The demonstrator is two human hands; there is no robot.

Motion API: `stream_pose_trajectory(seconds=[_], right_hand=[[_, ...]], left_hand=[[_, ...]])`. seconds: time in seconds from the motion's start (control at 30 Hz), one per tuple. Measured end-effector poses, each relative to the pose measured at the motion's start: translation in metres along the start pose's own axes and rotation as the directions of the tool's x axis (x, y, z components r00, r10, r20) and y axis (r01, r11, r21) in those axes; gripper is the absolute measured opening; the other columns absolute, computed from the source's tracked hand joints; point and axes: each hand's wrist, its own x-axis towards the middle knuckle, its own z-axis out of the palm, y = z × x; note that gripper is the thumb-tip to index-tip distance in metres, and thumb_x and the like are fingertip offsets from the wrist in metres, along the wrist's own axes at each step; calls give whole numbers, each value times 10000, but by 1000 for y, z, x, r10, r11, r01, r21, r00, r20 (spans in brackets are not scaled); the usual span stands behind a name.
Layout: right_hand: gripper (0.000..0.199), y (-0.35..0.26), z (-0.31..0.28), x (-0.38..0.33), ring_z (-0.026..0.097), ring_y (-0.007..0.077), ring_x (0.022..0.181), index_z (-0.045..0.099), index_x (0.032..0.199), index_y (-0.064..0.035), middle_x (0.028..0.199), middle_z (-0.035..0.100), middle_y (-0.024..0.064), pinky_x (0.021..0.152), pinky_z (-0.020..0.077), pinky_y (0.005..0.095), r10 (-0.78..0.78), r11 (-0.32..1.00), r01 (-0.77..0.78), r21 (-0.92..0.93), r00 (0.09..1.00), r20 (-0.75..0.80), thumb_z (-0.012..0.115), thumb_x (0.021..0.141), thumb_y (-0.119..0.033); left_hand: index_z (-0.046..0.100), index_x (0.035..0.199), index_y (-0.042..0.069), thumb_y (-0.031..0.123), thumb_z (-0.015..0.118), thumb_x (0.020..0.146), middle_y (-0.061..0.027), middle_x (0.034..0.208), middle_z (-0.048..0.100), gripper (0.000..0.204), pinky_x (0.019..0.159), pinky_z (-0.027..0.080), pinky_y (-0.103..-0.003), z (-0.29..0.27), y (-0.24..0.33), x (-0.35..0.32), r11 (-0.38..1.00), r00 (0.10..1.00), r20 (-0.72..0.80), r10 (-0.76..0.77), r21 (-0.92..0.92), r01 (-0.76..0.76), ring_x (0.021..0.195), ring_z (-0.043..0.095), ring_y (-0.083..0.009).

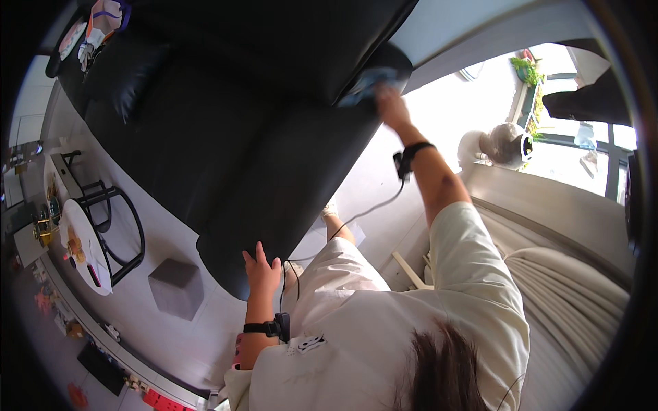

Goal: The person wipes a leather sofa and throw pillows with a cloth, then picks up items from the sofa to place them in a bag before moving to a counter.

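Note:
A large black sofa (178, 116) with a smooth leather-like surface fills the upper left and middle. My right hand (392, 108) reaches out to the far end of its armrest, with fingers closed on a blue patterned cloth (367, 85) that lies against the black surface. Hand and cloth are both smeared by motion, so the exact grip is hard to see. Close to the near end of the armrest is my left hand (262, 275), its fingers spread and nothing in them; whether it touches the sofa I cannot tell. Both wrists wear black straps with small devices, and a cable runs between them.
A grey cube stool (177, 288) stands left of the sofa, beside a black-framed chair (130, 240) and a round white table (81, 236). Pale curtains (569, 274) hang at the right. Above them, a rounded appliance (506, 145) sits near the window plants (526, 70).

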Motion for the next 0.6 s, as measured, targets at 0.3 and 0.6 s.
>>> stream_pose_trajectory(seconds=[0.3,0.6], right_hand=[[304,-43,1,70,443,335,1166,596,1072,-94,1088,601,123,1025,261,473,114,993,-113,-17,992,55,443,823,-177],[318,-68,-33,16,335,205,1306,519,1190,-251,1355,438,-46,1096,235,385,-585,806,509,303,765,269,519,872,-242]], left_hand=[[81,1431,28,396,656,755,-376,1419,17,961,1069,253,-466,10,6,5,978,988,120,-97,198,72,1293,207,-497],[66,1426,10,425,654,747,-397,1403,10,989,1069,266,-444,3,4,18,972,965,224,-135,220,85,1288,211,-510]])
